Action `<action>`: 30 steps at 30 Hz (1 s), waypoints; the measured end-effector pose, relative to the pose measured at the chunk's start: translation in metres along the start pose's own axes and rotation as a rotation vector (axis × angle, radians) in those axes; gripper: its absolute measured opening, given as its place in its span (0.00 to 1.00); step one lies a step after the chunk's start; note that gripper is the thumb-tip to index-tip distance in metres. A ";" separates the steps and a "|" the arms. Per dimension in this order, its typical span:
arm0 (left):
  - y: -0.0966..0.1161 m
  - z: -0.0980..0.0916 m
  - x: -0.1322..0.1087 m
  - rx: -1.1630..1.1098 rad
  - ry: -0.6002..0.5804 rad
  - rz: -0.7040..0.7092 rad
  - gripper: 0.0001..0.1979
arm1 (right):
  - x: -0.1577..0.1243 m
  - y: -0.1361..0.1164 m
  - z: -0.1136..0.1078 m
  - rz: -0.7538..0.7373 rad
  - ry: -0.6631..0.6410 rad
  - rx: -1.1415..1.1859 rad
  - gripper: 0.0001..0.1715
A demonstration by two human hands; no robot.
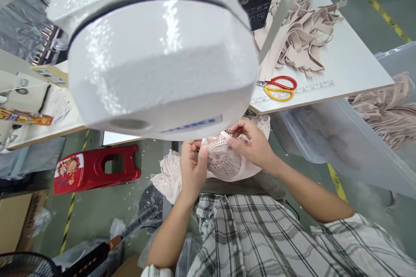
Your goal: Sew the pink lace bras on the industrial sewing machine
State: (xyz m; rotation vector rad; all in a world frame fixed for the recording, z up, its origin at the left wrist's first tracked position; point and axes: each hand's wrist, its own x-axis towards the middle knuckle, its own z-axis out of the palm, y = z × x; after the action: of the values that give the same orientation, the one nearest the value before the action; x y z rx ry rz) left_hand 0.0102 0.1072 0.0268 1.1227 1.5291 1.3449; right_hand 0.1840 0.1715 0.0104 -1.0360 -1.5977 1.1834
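Observation:
A pale pink lace garment piece (224,162) lies in my lap, just below the big white sewing machine head (156,47). My left hand (192,168) pinches its left edge, thumb up against the lace. My right hand (251,143) grips the upper right edge with curled fingers. More of the pink lace (169,177) hangs to the left of my left hand. The machine head hides the needle area and the table in front of me.
Red and yellow scissors (279,88) lie on the white table (354,65) beside a pile of beige straps (302,34). A clear plastic bin (328,138) with beige fabric stands at the right. A red stool (97,169) sits on the floor at the left.

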 end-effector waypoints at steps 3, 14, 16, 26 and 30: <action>0.001 0.001 -0.001 0.028 0.016 0.001 0.19 | 0.000 -0.001 -0.002 -0.019 -0.005 -0.001 0.19; -0.002 -0.002 -0.003 0.149 0.047 0.028 0.23 | -0.001 -0.007 -0.001 0.024 0.010 -0.028 0.17; -0.002 -0.002 -0.002 0.157 0.056 0.024 0.23 | 0.001 -0.009 0.002 0.066 0.004 -0.008 0.19; 0.000 -0.003 -0.032 -0.002 -0.132 -0.034 0.18 | -0.025 -0.017 -0.012 0.309 -0.143 0.153 0.14; -0.005 -0.006 -0.033 -0.062 -0.260 -0.090 0.19 | -0.044 -0.027 -0.015 0.308 -0.172 0.075 0.12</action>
State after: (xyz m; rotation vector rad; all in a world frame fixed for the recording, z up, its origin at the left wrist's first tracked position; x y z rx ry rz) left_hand 0.0134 0.0740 0.0230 1.1284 1.3237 1.1300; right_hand 0.2073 0.1281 0.0321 -1.1873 -1.5468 1.5638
